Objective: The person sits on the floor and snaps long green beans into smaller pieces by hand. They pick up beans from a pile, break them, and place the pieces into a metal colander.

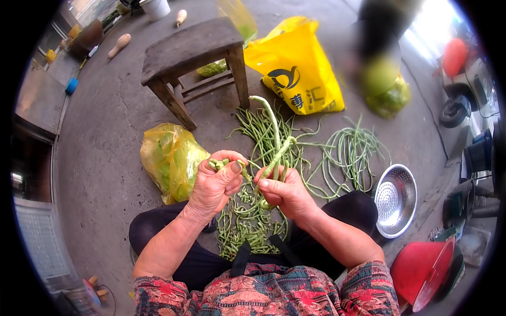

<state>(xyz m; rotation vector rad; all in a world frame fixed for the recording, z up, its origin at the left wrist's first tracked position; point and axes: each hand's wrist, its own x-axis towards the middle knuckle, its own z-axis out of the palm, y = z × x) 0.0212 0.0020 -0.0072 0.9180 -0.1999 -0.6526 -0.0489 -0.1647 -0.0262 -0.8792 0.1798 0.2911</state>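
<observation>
Several short pieces of green bean are gathered in my left hand, its fingers curled round them. My right hand grips long beans; one thick pale pod rises well above the fingers and bends at its tip. Both hands are close together at chest height, a little apart. Below them, broken bean pieces lie heaped on the floor between my knees. Beyond the hands is a pile of whole long beans, and a second pile spreads to the right.
A yellow plastic bag of greens sits left. Ahead stand a wooden stool and a large yellow bag. A steel colander and a red basin are at right. A blurred dark shape covers part of the upper right.
</observation>
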